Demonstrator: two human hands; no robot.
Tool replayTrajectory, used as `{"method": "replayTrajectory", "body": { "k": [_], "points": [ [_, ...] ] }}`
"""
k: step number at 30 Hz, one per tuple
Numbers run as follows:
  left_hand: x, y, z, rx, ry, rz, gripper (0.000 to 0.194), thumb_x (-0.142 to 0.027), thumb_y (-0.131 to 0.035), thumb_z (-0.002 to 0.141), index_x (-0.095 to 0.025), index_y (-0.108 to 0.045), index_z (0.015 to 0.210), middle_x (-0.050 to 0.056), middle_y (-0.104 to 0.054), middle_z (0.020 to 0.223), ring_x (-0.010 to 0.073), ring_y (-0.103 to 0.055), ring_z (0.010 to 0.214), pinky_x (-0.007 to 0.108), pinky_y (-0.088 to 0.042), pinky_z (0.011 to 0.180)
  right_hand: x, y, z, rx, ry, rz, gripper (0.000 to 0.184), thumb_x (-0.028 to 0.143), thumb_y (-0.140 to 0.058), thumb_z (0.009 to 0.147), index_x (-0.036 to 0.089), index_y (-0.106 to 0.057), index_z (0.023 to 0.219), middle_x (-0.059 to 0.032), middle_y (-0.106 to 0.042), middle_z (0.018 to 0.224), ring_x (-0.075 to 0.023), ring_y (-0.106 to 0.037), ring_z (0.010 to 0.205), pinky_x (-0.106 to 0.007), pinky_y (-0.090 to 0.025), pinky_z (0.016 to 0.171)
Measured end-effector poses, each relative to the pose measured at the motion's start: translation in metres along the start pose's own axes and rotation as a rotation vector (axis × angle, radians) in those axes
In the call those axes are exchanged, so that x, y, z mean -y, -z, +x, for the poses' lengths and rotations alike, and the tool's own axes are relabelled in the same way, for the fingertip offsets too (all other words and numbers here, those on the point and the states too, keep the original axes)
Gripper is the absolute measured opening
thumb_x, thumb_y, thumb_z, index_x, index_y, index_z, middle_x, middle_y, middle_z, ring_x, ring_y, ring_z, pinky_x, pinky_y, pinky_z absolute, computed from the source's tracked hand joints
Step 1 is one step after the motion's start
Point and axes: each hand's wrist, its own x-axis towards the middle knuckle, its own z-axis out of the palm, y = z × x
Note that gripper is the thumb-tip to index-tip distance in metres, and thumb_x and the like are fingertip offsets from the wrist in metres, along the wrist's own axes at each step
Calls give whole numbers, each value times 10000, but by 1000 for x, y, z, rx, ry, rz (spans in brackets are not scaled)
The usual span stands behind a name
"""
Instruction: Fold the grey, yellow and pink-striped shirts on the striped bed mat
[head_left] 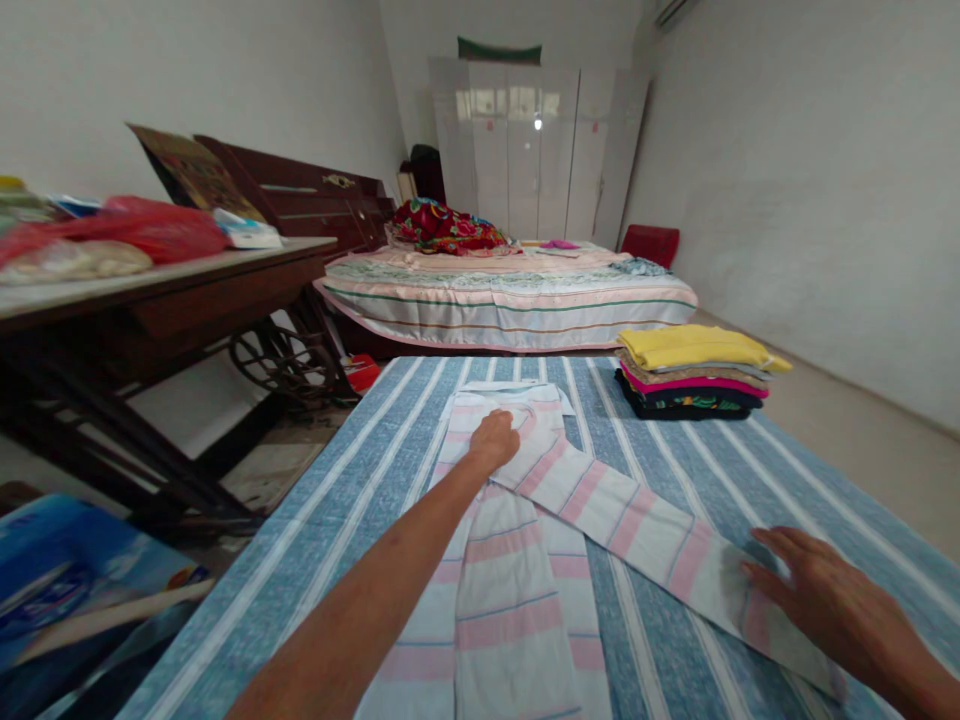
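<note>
A white long-sleeved shirt (510, 590) with pink bands and thin blue lines lies on a blue-and-white striped cloth (300, 600). My left hand (495, 437) is on its upper part near the collar end, fingers curled in against the fabric. One sleeve (637, 515) stretches diagonally out to the right and down. Over the outer part of that sleeve is my right hand (832, 590), fingers and thumb extended and apart; whether it touches the fabric I cannot tell. The other sleeve lies lengthwise along the shirt's body.
A stack of folded clothes, topped by a yellow garment (690, 348), sits at the far right of the striped cloth. Beyond is a bed (510, 310) with a red floral quilt (442, 228). A sewing-machine table (165, 300) with a red plastic bag (150, 228) stands at left, above a blue package (67, 580).
</note>
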Motion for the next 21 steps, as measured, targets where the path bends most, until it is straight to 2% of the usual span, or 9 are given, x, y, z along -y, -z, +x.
{"method": "replayTrajectory", "body": {
  "k": [3, 7, 8, 10, 13, 16, 19, 21],
  "points": [
    [-10, -16, 10, -23, 24, -1, 341, -215, -366, 874, -110, -560, 1134, 140, -543, 1258, 229, -495, 1178, 332, -375, 989, -19, -22, -4, -12, -26, -19, 551, 509, -380, 843, 105, -650, 1102, -186, -614, 1153, -328, -574, 1073, -460, -455, 931],
    [-8, -38, 9, -39, 17, -4, 443, -370, -312, 911, -125, -481, 1239, 134, -389, 1424, 262, -320, 1324, 405, -290, 1060, -35, -44, -15, 7, 109, 51, 374, 443, -470, 754, 263, -712, 975, -117, -666, 1058, -351, -563, 1084, -506, -436, 939],
    [-6, -43, 9, -35, 9, -5, 469, -409, -298, 912, -143, -459, 1264, 118, -359, 1450, 261, -284, 1344, 414, -273, 1070, -37, -47, -16, 3, 112, 84, 349, 434, -472, 752, 280, -717, 948, -107, -671, 1044, -344, -570, 1074, -502, -439, 939],
    [-3, -48, 9, -25, -2, -6, 509, -465, -282, 907, -178, -419, 1303, 88, -319, 1479, 259, -229, 1370, 429, -250, 1082, -38, -47, -16, -25, 28, 154, 350, 460, -457, 775, 262, -725, 882, -110, -669, 1044, -319, -592, 1048, -471, -449, 946],
    [-1, -52, 12, -5, 0, -5, 539, -508, -276, 895, -213, -381, 1334, 74, -267, 1507, 266, -194, 1384, 451, -234, 1083, -35, -38, -13, 2, -94, 290, 396, 553, -478, 750, 240, -717, 723, -109, -673, 1042, -291, -631, 983, -404, -491, 911],
    [-1, -53, 14, 12, 10, -4, 550, -531, -265, 890, -236, -366, 1343, 75, -233, 1520, 273, -180, 1389, 469, -226, 1080, -28, -20, -11, 6, -211, 472, 407, 608, -514, 708, 248, -703, 693, -75, -697, 980, -257, -676, 819, -328, -562, 724],
    [-1, -53, 15, 21, 4, -4, 552, -540, -261, 887, -252, -355, 1348, 67, -249, 1515, 262, -189, 1387, 465, -222, 1081, -19, 1, -13, 41, -355, 689, 427, 648, -536, 694, 253, -694, 734, -45, -705, 750, -221, -657, 598, -266, -535, 493],
    [-1, -53, 16, 25, 1, -5, 552, -540, -264, 885, -254, -352, 1348, 63, -263, 1509, 260, -197, 1383, 461, -220, 1082, -12, 13, -16, 100, -414, 828, 444, 670, -554, 676, 245, -680, 698, -37, -663, 618, -205, -616, 513, -250, -494, 425]
  ]
}}
